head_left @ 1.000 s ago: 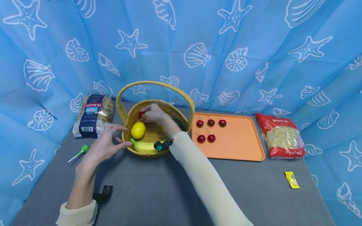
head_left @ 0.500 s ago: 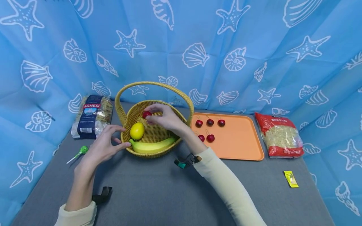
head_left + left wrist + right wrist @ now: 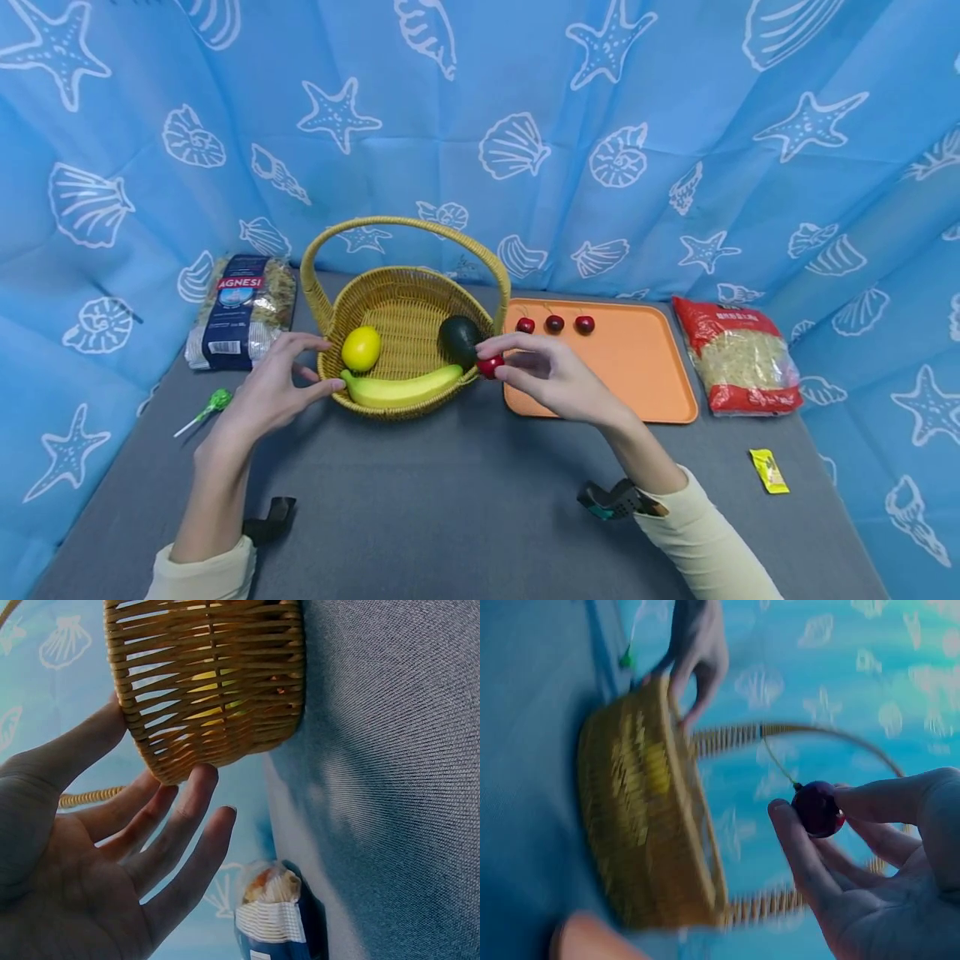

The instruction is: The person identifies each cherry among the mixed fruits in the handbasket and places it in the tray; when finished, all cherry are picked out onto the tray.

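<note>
Four cherries: one [image 3: 491,365] in the grip, three [image 3: 554,323] beyond on one tray [image 3: 660,392]. One basket [image 3: 405,308], lemon [image 3: 361,348], banana [image 3: 401,388], avocado [image 3: 459,339]. Two pasta bags [image 3: 238,308]. One lollipop [image 3: 213,404], one sachet [image 3: 768,471].

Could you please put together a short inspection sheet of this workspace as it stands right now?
Surface: grey table.
Job's things: cherry pinched by right hand; wicker basket holding lemon, banana, avocado; orange tray with three cherries in view.
Clutter: two pasta bags, green lollipop, yellow sachet.
Hands: left hand touches the basket's rim, fingers relaxed.
Cables: nothing seen.
Surroundings: blue seashell curtain.
</note>
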`<act>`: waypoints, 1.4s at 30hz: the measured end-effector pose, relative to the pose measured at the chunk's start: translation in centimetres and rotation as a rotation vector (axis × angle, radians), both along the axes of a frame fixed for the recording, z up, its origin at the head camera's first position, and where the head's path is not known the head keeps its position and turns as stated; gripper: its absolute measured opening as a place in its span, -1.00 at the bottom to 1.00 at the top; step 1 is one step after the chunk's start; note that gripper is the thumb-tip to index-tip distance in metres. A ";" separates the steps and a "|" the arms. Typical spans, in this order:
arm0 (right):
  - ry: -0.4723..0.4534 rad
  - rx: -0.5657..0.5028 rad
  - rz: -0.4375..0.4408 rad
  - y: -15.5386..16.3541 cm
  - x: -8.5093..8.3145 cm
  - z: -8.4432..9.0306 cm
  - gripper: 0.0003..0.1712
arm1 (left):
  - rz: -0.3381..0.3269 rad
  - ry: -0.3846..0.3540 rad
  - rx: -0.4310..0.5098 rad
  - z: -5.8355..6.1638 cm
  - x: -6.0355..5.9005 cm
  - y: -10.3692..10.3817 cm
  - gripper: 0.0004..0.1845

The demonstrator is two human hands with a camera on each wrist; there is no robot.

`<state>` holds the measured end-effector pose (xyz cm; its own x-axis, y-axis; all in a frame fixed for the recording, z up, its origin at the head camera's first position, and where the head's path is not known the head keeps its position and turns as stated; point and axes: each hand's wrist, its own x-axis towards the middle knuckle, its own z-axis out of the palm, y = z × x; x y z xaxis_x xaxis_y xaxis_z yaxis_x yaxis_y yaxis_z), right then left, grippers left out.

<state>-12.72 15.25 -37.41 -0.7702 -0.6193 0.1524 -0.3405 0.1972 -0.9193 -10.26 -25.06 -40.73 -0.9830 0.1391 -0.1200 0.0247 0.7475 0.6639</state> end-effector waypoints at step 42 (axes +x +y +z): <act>-0.038 0.342 -0.475 12.8 -3.9 -9.8 -0.42 | -0.054 0.098 -0.056 -0.5 0.5 -0.4 -0.29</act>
